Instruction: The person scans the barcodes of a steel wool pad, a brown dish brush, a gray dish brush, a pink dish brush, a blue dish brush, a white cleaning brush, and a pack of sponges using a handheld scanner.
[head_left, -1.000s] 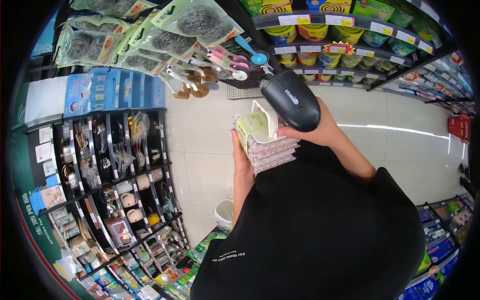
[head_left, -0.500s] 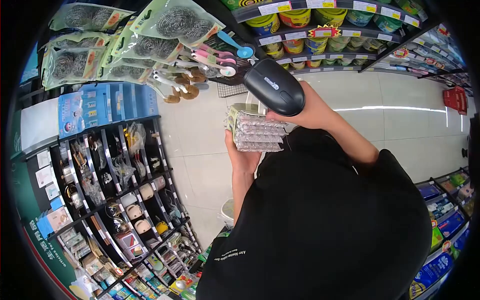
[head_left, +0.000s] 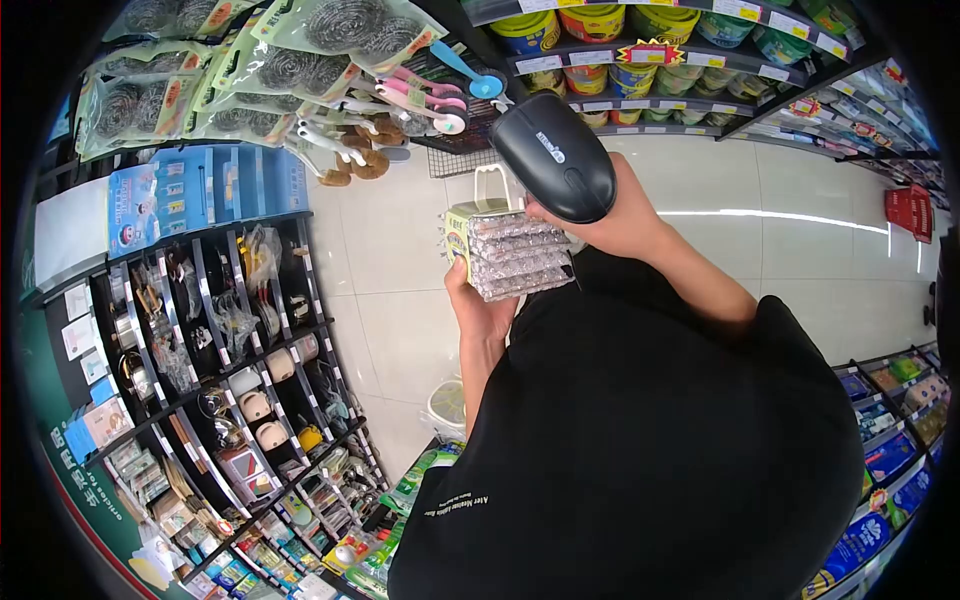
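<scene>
My left hand [head_left: 482, 308] holds a package of several stacked silvery scouring pads [head_left: 520, 255] from below and its left side. The package has a pale green and yellow card with a white hanging loop [head_left: 490, 180] at its top. In my right hand [head_left: 628, 215] is a black handheld scanner [head_left: 555, 158], held above and to the right of the package. The fingers of my right hand are partly hidden beneath the scanner, near the package's upper right corner. A blue-handled brush [head_left: 486, 86] hangs just beyond the scanner's far end.
Bagged steel scourers [head_left: 345, 25] and pink brushes [head_left: 430, 108] hang at the upper left. Divided shelves [head_left: 240, 370] stand at the left. Tubs [head_left: 592, 24] line the shelves ahead. A red basket [head_left: 908, 210] is on the floor at the far right.
The package has turned slightly, showing more of its card and the white loop, which now stands clear of the scanner. The scanner has shifted slightly up and right.
</scene>
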